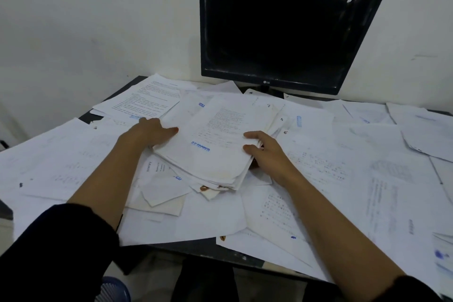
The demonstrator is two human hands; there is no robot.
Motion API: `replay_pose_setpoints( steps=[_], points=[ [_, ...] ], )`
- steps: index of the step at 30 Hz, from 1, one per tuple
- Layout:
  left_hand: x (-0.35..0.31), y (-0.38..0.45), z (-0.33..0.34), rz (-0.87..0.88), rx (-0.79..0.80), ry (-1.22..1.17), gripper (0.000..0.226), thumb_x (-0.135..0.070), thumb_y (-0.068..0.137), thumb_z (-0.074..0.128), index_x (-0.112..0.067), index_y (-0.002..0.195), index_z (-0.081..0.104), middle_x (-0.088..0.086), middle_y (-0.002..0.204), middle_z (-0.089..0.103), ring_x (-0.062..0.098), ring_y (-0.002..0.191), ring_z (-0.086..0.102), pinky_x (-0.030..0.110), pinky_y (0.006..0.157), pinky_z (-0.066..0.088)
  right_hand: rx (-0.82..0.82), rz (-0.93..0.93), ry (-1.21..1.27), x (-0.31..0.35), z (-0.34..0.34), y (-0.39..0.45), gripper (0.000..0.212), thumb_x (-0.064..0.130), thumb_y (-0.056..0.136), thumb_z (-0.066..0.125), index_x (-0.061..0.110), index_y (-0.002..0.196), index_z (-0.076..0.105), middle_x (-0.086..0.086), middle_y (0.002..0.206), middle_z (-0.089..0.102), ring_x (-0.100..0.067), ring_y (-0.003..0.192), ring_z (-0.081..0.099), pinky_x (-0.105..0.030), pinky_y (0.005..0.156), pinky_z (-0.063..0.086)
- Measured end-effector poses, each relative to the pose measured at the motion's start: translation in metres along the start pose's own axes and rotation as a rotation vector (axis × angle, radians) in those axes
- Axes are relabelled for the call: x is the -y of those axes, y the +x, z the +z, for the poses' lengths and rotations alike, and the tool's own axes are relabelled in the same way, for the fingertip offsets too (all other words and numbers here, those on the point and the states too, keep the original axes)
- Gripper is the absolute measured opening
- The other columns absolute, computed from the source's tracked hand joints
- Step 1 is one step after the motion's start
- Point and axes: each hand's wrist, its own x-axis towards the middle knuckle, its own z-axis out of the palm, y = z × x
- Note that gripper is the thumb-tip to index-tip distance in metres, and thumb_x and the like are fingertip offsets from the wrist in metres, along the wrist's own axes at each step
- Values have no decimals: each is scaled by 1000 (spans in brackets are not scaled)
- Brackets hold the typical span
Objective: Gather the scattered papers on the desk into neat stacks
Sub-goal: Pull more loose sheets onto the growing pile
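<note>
A thick bundle of white papers [215, 144] lies tilted in the middle of the desk, its top sheet printed with text and a blue stamp. My left hand [149, 133] grips the bundle's left edge, thumb on top. My right hand [263, 152] grips its right edge, thumb on top and fingers curled beneath. Loose printed sheets [343, 179] cover nearly the whole dark desk [196, 249] around the bundle. Some overlap and hang over the near edge.
A black monitor [282, 32], switched off, stands at the back of the desk against a white wall. More sheets [147, 99] lie at the back left corner and at the far right [421, 127]. A blue object [112, 288] shows on the floor below.
</note>
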Motion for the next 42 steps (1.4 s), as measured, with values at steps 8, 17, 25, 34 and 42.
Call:
replay_pose_setpoints(
  steps=[8,17,25,34,42],
  points=[
    [-25,-14,-5,117,-122,40,59,-49,90,61,-22,141,49,10,152,35,36,138,32,51,113,27,-195,-22,95,-1,-11,5,71,1,92,44,40,147,21,3,129,50,-20,112,56,-41,96,52],
    [-47,-14,-5,122,-22,-372,38,-37,102,44,-11,127,55,13,135,51,29,107,49,34,86,35,-64,-4,224,2,-19,7,82,-7,92,53,34,153,16,-4,139,50,-22,117,56,-33,88,54],
    [-47,-14,-7,214,324,-435,50,-33,80,77,-16,125,62,2,116,69,22,101,66,37,93,50,73,-1,-1,0,-15,9,95,17,93,63,33,153,-8,-2,149,43,-18,127,51,-39,105,45],
    [-52,-10,-5,323,210,-351,54,-9,87,70,-19,137,50,-1,120,58,21,112,51,34,97,38,-371,-176,-457,-10,-22,11,55,17,96,51,14,147,31,-6,88,65,-21,86,63,-23,72,46],
    [-51,-11,-1,350,176,-364,53,-9,91,66,-21,139,47,-3,121,55,20,112,49,35,97,37,-247,-47,-726,-7,-36,6,58,31,90,55,17,143,36,-8,115,64,-26,108,59,-36,89,47]
  ],
)
